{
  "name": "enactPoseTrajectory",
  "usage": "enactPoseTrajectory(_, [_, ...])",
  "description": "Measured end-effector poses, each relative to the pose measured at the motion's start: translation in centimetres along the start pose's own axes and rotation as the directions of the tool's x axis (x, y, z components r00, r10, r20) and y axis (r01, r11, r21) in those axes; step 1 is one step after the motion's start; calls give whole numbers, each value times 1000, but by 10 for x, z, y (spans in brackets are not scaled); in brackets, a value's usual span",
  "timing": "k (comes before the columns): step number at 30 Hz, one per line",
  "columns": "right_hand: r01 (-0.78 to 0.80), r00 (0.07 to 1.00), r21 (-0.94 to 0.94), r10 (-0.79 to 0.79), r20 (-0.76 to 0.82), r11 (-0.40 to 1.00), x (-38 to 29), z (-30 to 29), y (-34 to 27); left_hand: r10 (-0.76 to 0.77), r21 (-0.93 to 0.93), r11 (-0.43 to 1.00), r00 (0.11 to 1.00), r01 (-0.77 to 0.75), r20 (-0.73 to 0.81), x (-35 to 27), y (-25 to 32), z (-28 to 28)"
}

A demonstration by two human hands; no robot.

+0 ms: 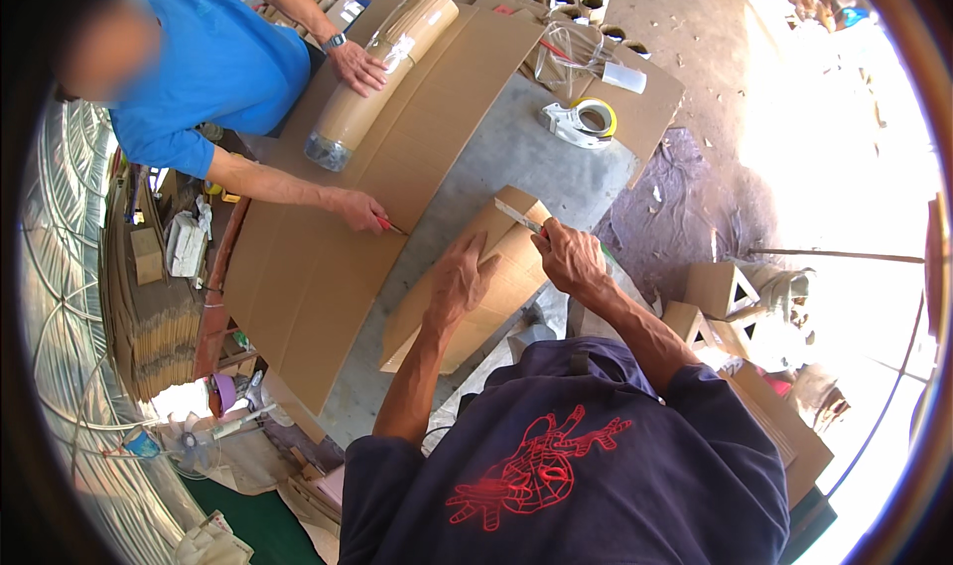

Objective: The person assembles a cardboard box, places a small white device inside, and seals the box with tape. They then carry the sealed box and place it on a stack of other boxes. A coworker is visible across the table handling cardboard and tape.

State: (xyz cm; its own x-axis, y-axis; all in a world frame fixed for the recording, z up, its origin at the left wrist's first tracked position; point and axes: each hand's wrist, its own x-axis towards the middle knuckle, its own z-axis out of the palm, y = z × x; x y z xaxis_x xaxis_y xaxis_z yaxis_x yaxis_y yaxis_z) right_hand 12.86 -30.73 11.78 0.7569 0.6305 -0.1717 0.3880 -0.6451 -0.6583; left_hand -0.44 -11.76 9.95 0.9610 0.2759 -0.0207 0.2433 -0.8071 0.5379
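Observation:
A folded piece of brown cardboard [517, 263] lies at an angle on the grey tabletop [484, 155] in front of me. My left hand [463, 271] rests on it, palm down, thumb spread from the fingers. In my right hand [573, 260] is a knife [519, 215], of which a little red handle shows; its pale, flat blade lies over the cardboard's far end. Whether the blade has gone into the board cannot be told.
Across the table, a co-worker's hand [361, 211] holds a red-handled cutter on a large cardboard sheet [424, 144]. Their other hand rests on a brown, film-wrapped roll [387, 73]. A tape dispenser [579, 123] stands at the right. Cardboard stacks [160, 334] flank the left.

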Motion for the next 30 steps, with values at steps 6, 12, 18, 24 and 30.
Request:
enactPoseTrajectory(6, [13, 1000, -66, -13, 3, 998, 4, 27, 29, -13, -84, 996, 999, 17, 51, -1, 1, -4])
enactPoseTrajectory(12, [-555, 831, -316, 496, -252, 770, -3, -68, 194, 8, -116, 993, 1000, -5, 27, 1, -2, -2])
enactPoseTrajectory(18, [-282, 944, -183, 239, -226, 942, 9, -41, 229, -35, -19, 999, 999, 36, 35, 1, 3, 1])
enactPoseTrajectory(24, [186, 967, -19, -187, -174, 982, 126, 28, 161, -174, 8, 985, 984, 174, 35, -2, 13, 3])
enactPoseTrajectory(30, [378, 882, 216, -422, 213, 900, 111, 47, 175, -278, 199, 922, 926, 332, -255, -7, 42, 24])
